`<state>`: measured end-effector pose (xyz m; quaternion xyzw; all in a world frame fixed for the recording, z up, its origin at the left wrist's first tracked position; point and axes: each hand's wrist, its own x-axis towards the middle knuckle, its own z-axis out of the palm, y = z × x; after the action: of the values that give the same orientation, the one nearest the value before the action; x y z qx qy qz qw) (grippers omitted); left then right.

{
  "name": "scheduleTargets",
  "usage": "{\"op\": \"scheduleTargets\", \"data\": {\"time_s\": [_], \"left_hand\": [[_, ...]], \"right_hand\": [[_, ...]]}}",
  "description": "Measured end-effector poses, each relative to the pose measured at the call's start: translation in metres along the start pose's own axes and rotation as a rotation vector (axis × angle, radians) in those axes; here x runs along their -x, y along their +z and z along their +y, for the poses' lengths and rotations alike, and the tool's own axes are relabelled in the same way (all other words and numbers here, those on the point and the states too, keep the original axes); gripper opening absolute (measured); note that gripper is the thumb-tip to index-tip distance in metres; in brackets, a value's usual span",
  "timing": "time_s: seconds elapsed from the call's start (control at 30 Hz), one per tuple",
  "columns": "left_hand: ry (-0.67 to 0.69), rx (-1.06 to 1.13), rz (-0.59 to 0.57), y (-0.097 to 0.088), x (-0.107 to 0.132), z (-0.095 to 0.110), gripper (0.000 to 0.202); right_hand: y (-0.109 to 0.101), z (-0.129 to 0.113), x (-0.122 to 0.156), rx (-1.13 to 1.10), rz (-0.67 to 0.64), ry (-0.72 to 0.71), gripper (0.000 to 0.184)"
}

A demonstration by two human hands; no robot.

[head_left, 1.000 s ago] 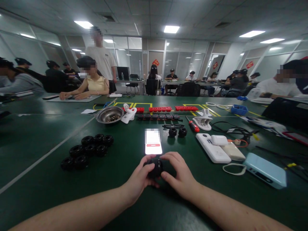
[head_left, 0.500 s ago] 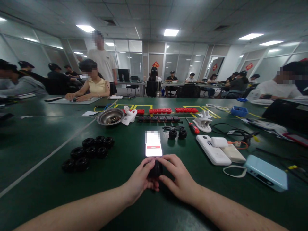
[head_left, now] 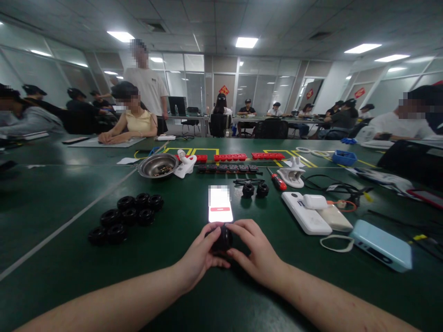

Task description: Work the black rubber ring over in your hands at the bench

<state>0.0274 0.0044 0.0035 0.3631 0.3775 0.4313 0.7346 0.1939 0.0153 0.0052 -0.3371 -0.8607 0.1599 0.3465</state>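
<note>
Both my hands meet over a small black rubber wheel (head_left: 222, 239) just above the green table (head_left: 51, 258). My left hand (head_left: 200, 256) curls round its left side, thumb underneath. My right hand (head_left: 258, 251) pinches it from the right with fingers bent over the top. A lit phone (head_left: 220, 204) lies flat right behind the wheel. A cluster of several black wheels (head_left: 126, 217) sits to the left, and two more black wheels (head_left: 255, 189) lie beyond the phone.
A metal bowl (head_left: 158, 164), white clips (head_left: 186, 163), red and black part strips (head_left: 230, 157) and a red screwdriver (head_left: 277, 180) lie farther back. White power banks (head_left: 313, 213), a light blue box (head_left: 382, 243) and cables fill the right. Other people sit at neighbouring tables.
My hands have stayed on the wheel; the fingers have shifted slightly round it, and the view has tipped up and down a little.
</note>
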Motion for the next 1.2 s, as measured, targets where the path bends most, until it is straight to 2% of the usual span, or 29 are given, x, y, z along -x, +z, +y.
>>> {"op": "scheduleTargets", "data": {"time_s": [0.2, 0.4, 0.5, 0.63, 0.77, 0.87, 0.97, 1.1, 1.2], "left_hand": [[0.008, -0.048, -0.004, -0.0012, -0.0026, -0.0024, 0.024], [0.031, -0.045, -0.003, -0.0004, 0.0043, -0.0012, 0.040], [0.032, -0.032, -0.033, -0.0001, 0.0048, -0.0016, 0.044], [0.042, 0.010, -0.029, -0.0005, 0.0011, -0.0029, 0.033], [0.013, -0.048, -0.007, -0.0004, -0.0014, -0.0018, 0.031], [-0.006, -0.064, 0.015, 0.0006, 0.0002, 0.0004, 0.029], [0.011, -0.058, 0.023, 0.0019, 0.0035, 0.0019, 0.027], [0.030, -0.039, 0.023, 0.0025, 0.0062, 0.0015, 0.033], [0.018, -0.020, 0.005, 0.0012, 0.0052, 0.0002, 0.040]], "right_hand": [[-0.0006, -0.0035, 0.0010, -0.011, 0.027, -0.002, 0.046], [0.0019, 0.0037, -0.0001, 0.004, 0.051, 0.091, 0.027], [0.0025, 0.0048, 0.0001, 0.014, 0.046, 0.084, 0.024], [0.0023, 0.0022, 0.0020, 0.042, 0.048, -0.026, 0.035], [0.0022, -0.0002, 0.0040, 0.096, 0.059, -0.121, 0.040], [0.0021, -0.0019, 0.0034, 0.105, 0.045, -0.110, 0.042], [0.0015, -0.0028, 0.0018, 0.062, 0.053, -0.026, 0.048], [0.0009, -0.0006, 0.0008, 0.032, 0.046, 0.079, 0.027], [0.0009, 0.0008, 0.0005, 0.034, 0.016, 0.075, 0.019]]}}
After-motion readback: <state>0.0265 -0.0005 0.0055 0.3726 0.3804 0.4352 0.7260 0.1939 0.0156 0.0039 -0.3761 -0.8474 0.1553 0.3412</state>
